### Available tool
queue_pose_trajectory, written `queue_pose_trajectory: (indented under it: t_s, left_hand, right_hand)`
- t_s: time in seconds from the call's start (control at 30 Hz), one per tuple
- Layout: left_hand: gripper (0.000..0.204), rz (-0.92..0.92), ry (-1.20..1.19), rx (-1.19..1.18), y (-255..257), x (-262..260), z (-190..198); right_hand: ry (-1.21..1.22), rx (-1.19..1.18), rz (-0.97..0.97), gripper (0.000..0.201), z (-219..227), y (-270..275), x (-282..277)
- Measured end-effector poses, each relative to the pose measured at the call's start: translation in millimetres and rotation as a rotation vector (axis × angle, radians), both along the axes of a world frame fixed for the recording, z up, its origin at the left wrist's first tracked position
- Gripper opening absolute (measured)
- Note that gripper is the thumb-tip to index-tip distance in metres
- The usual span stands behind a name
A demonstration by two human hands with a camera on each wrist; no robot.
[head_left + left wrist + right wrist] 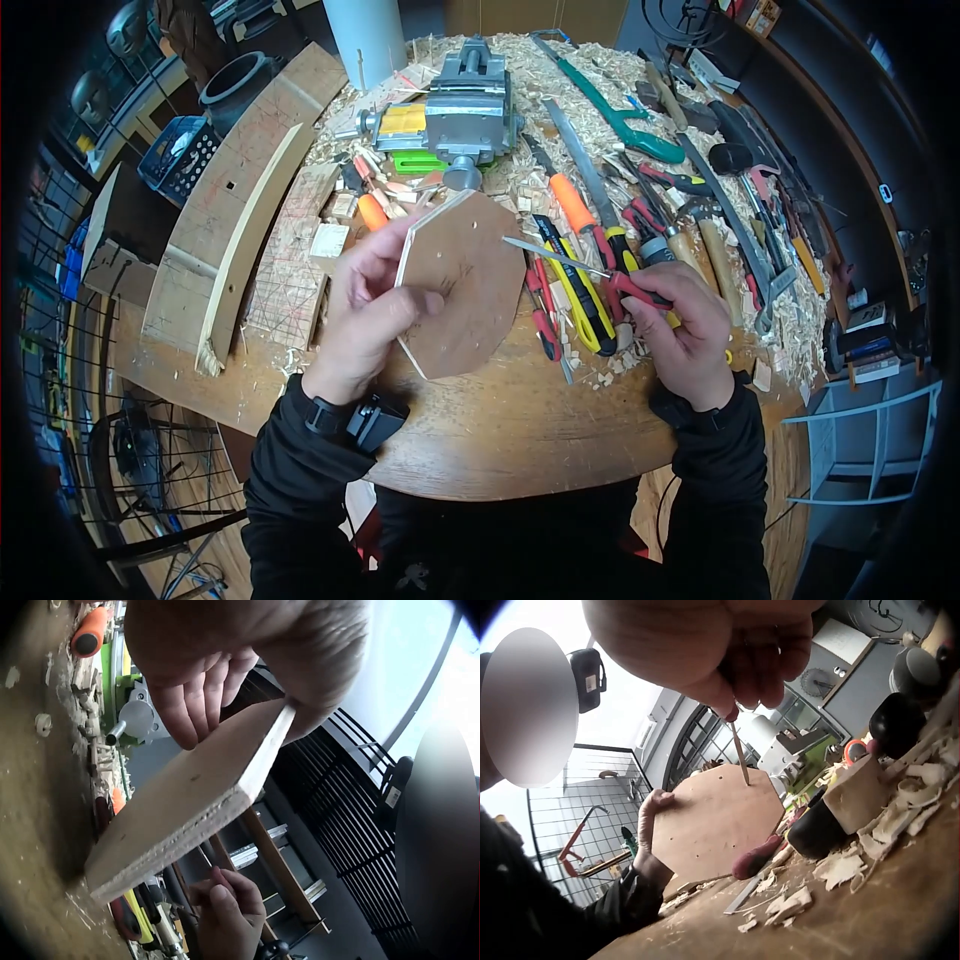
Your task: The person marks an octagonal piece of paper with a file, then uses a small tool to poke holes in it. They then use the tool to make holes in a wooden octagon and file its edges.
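Note:
My left hand (362, 318) grips a many-sided plywood board (468, 295) by its left edge, thumb across the face and fingers behind. The board is tilted up above the table and has several small holes and some pencil marks. Layered, rough edges of the plywood (176, 791) show in the left wrist view. In my right hand (688, 328) is a small file (552, 254) with a red handle, pinched between thumb and fingers. Its thin blade points left, the tip overlapping the board's right side. From the right wrist, the blade (739, 754) slants down onto the board's face.
A grey vise (466, 115) stands at the back middle. Right of the board lie a yellow utility knife (590, 305), an orange-handled tool (572, 203), a green saw (610, 112) and several other tools among shavings. Long wooden pieces (255, 245) lie at left.

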State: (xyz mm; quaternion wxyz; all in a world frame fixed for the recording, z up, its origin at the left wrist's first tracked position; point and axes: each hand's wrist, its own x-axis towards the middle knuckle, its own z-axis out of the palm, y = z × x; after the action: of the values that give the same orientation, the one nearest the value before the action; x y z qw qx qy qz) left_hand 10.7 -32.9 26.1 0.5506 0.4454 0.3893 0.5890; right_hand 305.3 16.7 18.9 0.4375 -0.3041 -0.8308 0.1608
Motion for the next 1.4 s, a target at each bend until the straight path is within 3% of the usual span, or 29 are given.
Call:
queue_pose_trajectory:
  t_s: [0.13,0.3,0.4,0.43,0.57,0.67,0.73,0.87,0.93,1.23,1.4]
  left_hand:
    - [0.084,-0.114,-0.004,-0.03,-0.8,2.9,-5.6]
    - [0.092,-0.169,-0.066,0.051,-6.7,7.0,3.0]
    - [0.089,-0.239,0.172,0.13,-6.6,1.3,0.7]
    - [0.088,-0.251,0.149,0.15,-5.5,0.4,-2.7]
    - [0.09,-0.334,0.218,0.22,-1.8,0.3,-7.5]
    - [0.092,-0.348,0.266,0.252,-1.6,-0.8,-6.1]
    - [0.092,-0.355,0.301,0.262,-2.4,-2.6,-4.9]
    - [0.093,-0.365,0.257,0.247,-2.2,-2.4,-6.6]
    - [0.094,-0.357,0.256,0.246,-2.1,-2.0,-7.0]
    - [0.096,-0.368,0.283,0.253,-1.2,-2.7,-5.1]
    - [0.095,-0.359,0.251,0.263,-1.5,-1.5,-6.9]
  right_hand:
    - [-0.026,0.011,-0.006,0.02,1.5,-3.2,-1.3]
    - [-0.006,-0.43,-0.084,0.015,-1.0,-9.9,1.5]
    - [0.044,-0.452,-0.087,0.016,-4.1,-11.2,-2.9]
    - [0.076,-0.344,-0.091,0.017,-5.3,-11.1,-6.9]
    - [0.175,-0.298,-0.141,0.016,-15.1,-13.9,-15.1]
    - [0.086,-0.291,-0.174,0.017,-17.3,-7.4,3.2]
    - [-0.08,-0.608,-0.137,0.021,-19.8,-1.1,18.6]
    - [-0.092,-0.496,-0.119,0.02,-16.9,-2.7,1.2]
    - [0.23,-0.366,-0.14,0.02,-18.9,-10.8,-18.5]
    - [-0.058,-0.623,-0.091,0.012,-13.1,-3.1,2.2]
    - [0.122,-0.514,-0.085,0.012,-13.1,-10.9,-15.4]
